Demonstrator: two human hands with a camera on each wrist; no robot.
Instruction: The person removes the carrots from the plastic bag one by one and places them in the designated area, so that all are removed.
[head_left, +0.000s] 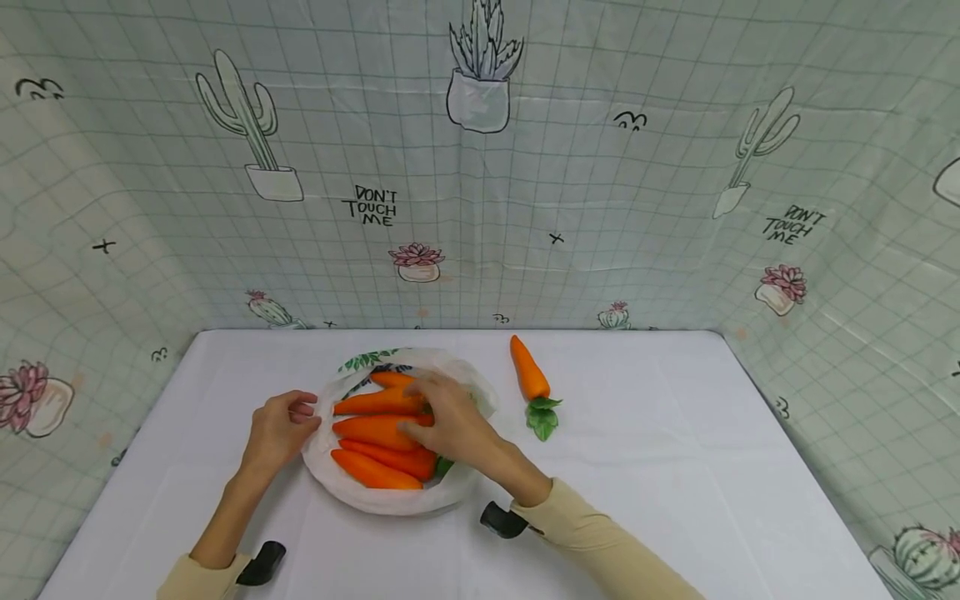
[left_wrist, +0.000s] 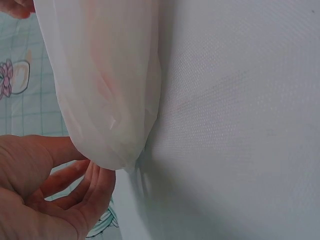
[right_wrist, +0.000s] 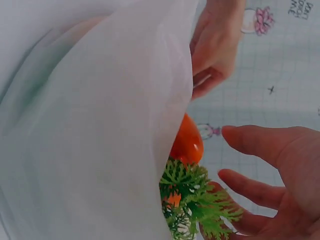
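Note:
A white plastic bag (head_left: 375,500) with its mouth spread wide lies on the table and holds several orange toy-like carrots (head_left: 375,431). My right hand (head_left: 459,421) is over the bag's right part, above the carrots' tops. In the right wrist view its thumb and fingers stand apart, near green leaves (right_wrist: 200,195) and an orange carrot end. At the bag's left rim is my left hand (head_left: 276,429), loosely bent, its thumb and fingers apart. The left wrist view shows its fingertips partly hidden behind the bag (left_wrist: 110,90), touching or very near it.
One more carrot (head_left: 529,371) with green leaves lies on the white tabletop (head_left: 637,450), right of the bag. A grid-patterned cloth (head_left: 585,175) with cactus drawings rises behind the table and along both sides. Black wrist cameras (head_left: 262,563) sit at both sleeves.

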